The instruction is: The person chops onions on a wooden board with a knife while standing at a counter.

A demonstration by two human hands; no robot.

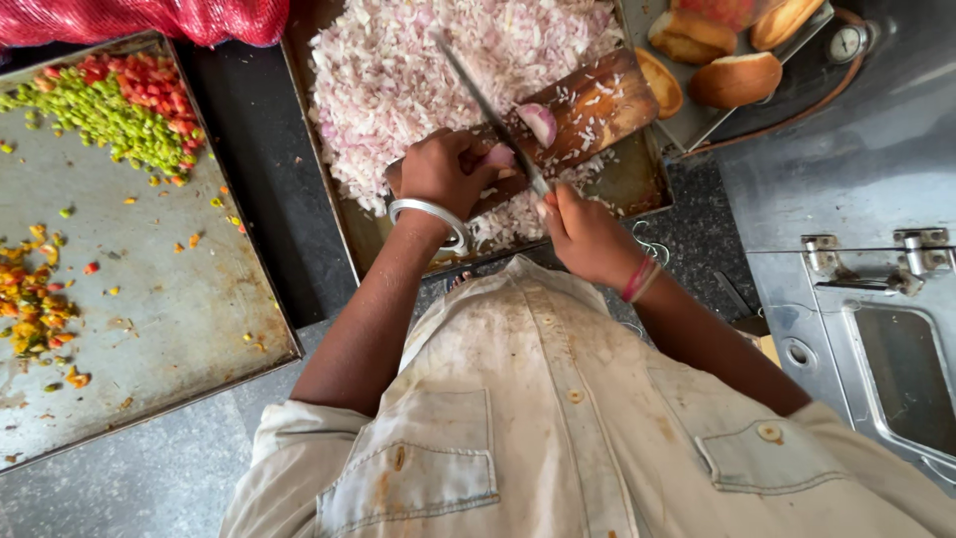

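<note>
So the left hand (438,171) was curled down on a piece of onion (500,156) on the wooden board (607,100), fingers bunched together and pinning it in place, with a metal bangle (430,216) sitting on that wrist. The right hand (583,234) was closed tight around the handle of a knife (488,110), blade angled up and away across the board, passing right beside the left hand's fingers. Another onion half (539,123) lay cut side up just past the blade, near the middle of the board. The board itself sat inside a big tray (637,184) that was heaped with chopped onion (418,70) all along the far side. Off to the left was a second tray (169,299), mostly bare metal, with piles of diced green and red peppers (110,105) in its far corner and some mixed yellowish bits (30,299) on the edge, maybe more peppers, hard to tell. Bread buns (737,78) sat on a smaller tray up at the top right, all of it on a dark table (249,139).
</note>
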